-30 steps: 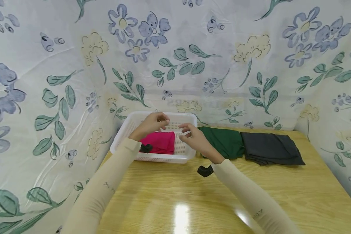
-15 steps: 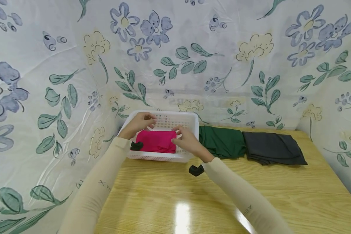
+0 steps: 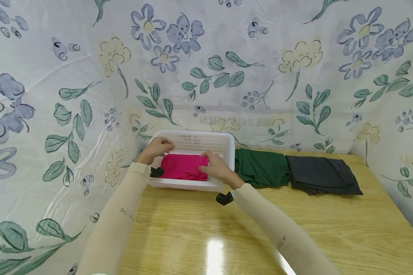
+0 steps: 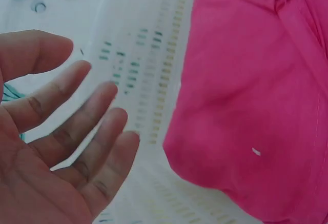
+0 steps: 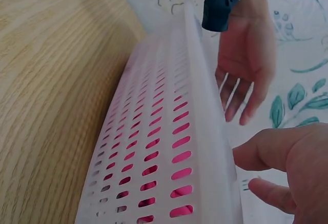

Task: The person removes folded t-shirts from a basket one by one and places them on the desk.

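A folded pink cloth (image 3: 182, 167) lies in a white perforated plastic basket (image 3: 184, 186). My left hand (image 3: 157, 148) is over the basket's left part, its relaxed fingers apart from the cloth in the left wrist view, where the left hand (image 4: 72, 137) holds nothing. Over the cloth's right end is my right hand (image 3: 217, 167), fingers loosely bent and thumb apart. In the right wrist view the right hand (image 5: 292, 167) sits just past the basket's rim (image 5: 210, 131); nothing shows between thumb and finger there. Whether its fingertips touch the cloth cannot be told.
A folded dark green cloth (image 3: 262, 168) lies on the wooden table (image 3: 261, 225) right beside the basket. To its right is a folded dark grey cloth (image 3: 323, 173). A flower-printed sheet (image 3: 206, 95) hangs behind and along both sides of the table.
Both hands have moved left and slightly down. The left hand went from above the basket's middle to its left side, the right hand toward the cloth's right end. The cloth stays in place.
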Tool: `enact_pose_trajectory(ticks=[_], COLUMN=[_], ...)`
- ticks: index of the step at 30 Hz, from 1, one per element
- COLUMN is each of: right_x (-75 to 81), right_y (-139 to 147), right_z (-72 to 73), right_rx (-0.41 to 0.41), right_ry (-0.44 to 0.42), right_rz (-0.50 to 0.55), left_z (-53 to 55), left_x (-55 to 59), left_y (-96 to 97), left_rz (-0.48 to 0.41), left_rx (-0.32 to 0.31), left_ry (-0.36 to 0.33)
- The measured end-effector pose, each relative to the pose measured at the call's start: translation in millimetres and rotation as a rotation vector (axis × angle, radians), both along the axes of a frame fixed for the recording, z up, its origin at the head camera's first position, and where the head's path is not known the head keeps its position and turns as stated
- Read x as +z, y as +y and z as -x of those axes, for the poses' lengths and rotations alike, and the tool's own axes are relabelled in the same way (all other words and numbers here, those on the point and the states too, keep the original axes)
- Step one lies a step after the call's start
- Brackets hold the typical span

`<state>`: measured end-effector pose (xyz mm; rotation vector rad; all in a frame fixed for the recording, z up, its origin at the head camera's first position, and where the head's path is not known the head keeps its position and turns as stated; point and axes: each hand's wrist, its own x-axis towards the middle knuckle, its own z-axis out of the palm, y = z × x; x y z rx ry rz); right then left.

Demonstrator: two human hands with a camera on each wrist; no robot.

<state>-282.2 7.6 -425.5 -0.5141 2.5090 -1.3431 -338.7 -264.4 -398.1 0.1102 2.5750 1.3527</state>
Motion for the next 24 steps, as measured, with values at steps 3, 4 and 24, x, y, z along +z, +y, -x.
enact_pose_trajectory(ticks=[3,4,24], right_x=[-3.3,-4.5,-6.0], right_y=[-2.8,-3.7,-15.4], right_z=[2.9,4.0,12.6], right_rx=[-0.013,-0.016,-0.012], right_ry=[-0.017,-0.017,-0.120], right_rz=[-0.007,-0.015,-0.085], left_z=[0.9,1.3,7.5], left_x=[-2.1,-2.6,-13.6], left_y=[-2.3,-2.6,11.0], left_rz=[0.030,0.040,0.081], left_rx=[0.017,0.024,-0.022], left_ry=[-0.023,-0.037,-0.249])
